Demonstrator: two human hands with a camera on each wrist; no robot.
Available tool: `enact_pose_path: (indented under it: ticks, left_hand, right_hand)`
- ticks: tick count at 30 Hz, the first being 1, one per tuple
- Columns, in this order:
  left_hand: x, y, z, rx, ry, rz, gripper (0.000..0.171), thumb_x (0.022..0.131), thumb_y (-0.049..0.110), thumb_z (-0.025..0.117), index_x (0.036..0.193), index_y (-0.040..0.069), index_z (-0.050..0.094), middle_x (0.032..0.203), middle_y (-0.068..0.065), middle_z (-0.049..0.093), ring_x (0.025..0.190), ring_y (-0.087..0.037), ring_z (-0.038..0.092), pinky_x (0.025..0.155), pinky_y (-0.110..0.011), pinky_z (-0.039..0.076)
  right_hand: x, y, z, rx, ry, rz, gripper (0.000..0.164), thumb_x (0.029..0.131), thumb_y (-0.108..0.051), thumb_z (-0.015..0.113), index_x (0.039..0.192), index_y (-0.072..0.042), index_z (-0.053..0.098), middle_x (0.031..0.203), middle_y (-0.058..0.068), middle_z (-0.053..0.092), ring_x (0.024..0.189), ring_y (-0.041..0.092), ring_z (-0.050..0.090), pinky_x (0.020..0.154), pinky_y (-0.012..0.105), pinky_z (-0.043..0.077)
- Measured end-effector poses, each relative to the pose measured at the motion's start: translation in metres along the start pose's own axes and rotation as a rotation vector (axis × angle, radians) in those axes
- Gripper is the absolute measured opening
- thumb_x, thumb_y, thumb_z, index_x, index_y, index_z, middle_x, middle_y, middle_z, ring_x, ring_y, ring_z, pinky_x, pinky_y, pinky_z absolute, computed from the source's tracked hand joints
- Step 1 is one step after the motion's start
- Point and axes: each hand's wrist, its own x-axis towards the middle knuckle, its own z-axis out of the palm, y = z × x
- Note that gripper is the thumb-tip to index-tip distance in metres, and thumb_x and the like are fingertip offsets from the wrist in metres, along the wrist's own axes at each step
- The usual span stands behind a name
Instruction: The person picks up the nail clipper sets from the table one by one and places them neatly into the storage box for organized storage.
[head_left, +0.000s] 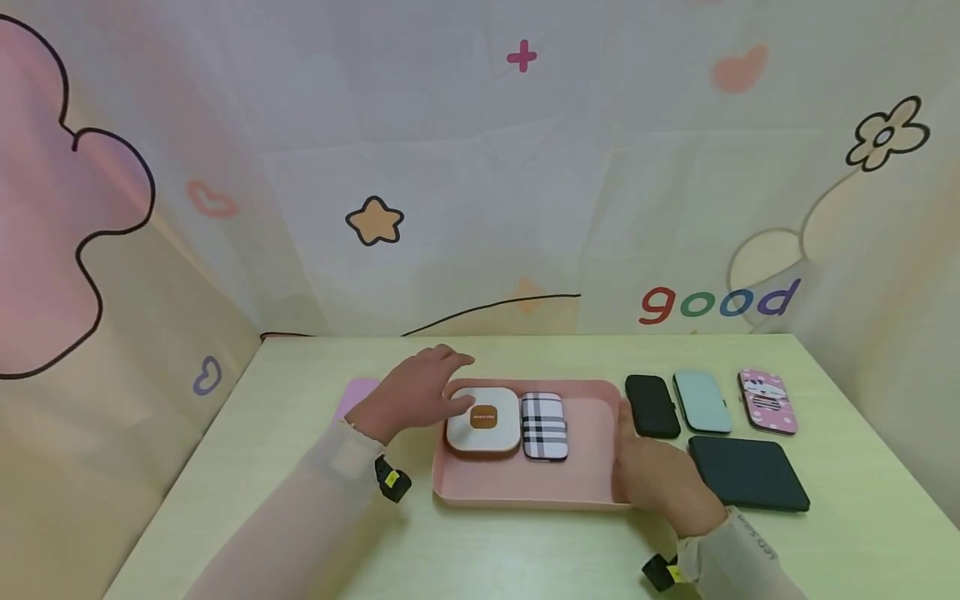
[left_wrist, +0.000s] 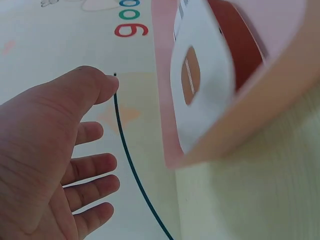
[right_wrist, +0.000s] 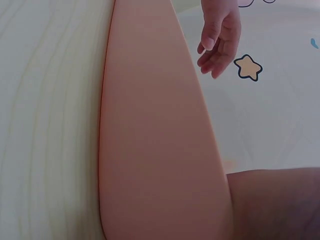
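Observation:
A pink tray (head_left: 588, 487) lies on the table with a white, round-cornered case (head_left: 497, 408) and a plaid case (head_left: 545, 427) side by side in it. My left hand (head_left: 414, 392) hovers at the tray's left side, its thumb over the white case. In the left wrist view this hand (left_wrist: 55, 155) has its fingers spread apart, with nothing between them. At the tray's right edge, my right hand (head_left: 662, 479) touches the rim with its fingers extended forward. Only part of that hand (right_wrist: 275, 207) shows above the rim in the right wrist view.
Right of the tray lie a black case (head_left: 652, 407), a mint case (head_left: 702, 402) and a pink patterned case (head_left: 768, 402). A larger dark flat case (head_left: 750, 473) sits beside my right hand. A purple item (head_left: 354, 393) is partly hidden behind my left hand. A printed curtain (head_left: 480, 183) hangs behind.

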Motion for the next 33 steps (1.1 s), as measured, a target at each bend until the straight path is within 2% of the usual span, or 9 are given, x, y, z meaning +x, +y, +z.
enact_pose_path:
  ticks: [9, 15, 23, 27, 33]
  left_hand:
    - [-0.016, -0.029, 0.01, -0.034, 0.01, -0.051, 0.062, 0.083, 0.054, 0.057, 0.135, 0.021, 0.048, 0.133, -0.002, 0.048, 0.121, -0.021, 0.046, 0.1, -0.04, 0.04]
    - [-0.029, -0.048, 0.011, -0.043, -0.013, -0.079, 0.068, 0.082, 0.057, 0.056, 0.138, 0.022, 0.044, 0.138, -0.003, 0.044, 0.125, -0.023, 0.043, 0.101, -0.043, 0.038]
    - [-0.047, -0.076, 0.012, -0.086, -0.067, -0.126, 0.079, 0.077, 0.057, 0.064, 0.141, 0.02, 0.04, 0.14, -0.007, 0.04, 0.128, -0.028, 0.039, 0.103, -0.047, 0.034]
    - [-0.053, -0.09, 0.017, -0.065, -0.098, -0.137, 0.086, 0.073, 0.059, 0.067, 0.143, 0.018, 0.036, 0.141, -0.008, 0.039, 0.129, -0.03, 0.037, 0.103, -0.048, 0.033]
    - [-0.061, -0.108, 0.023, -0.013, -0.13, -0.113, 0.099, 0.067, 0.061, 0.071, 0.144, 0.011, 0.034, 0.141, -0.014, 0.038, 0.13, -0.035, 0.036, 0.102, -0.052, 0.033]
  right_hand:
    - [0.001, -0.001, 0.0, 0.026, -0.031, 0.036, 0.09, 0.088, -0.019, 0.05, 0.146, -0.003, -0.016, 0.052, 0.0, 0.05, 0.04, 0.014, 0.04, 0.039, 0.027, 0.024]
    - [0.002, -0.001, 0.001, 0.021, -0.037, 0.038, 0.091, 0.087, -0.019, 0.052, 0.146, -0.002, -0.016, 0.052, 0.0, 0.05, 0.04, 0.014, 0.04, 0.04, 0.027, 0.025]
    - [0.001, -0.001, 0.002, 0.008, -0.008, 0.012, 0.087, 0.088, -0.019, 0.049, 0.146, 0.0, -0.013, 0.05, 0.0, 0.048, 0.039, 0.013, 0.037, 0.039, 0.027, 0.021]
    - [0.001, 0.0, 0.002, 0.004, -0.006, 0.009, 0.088, 0.087, -0.018, 0.049, 0.146, 0.001, -0.013, 0.05, -0.001, 0.048, 0.039, 0.013, 0.036, 0.039, 0.026, 0.021]
    - [0.003, 0.0, 0.001, 0.02, -0.012, 0.026, 0.088, 0.088, -0.019, 0.049, 0.146, -0.001, -0.014, 0.051, -0.001, 0.049, 0.039, 0.013, 0.039, 0.039, 0.027, 0.023]
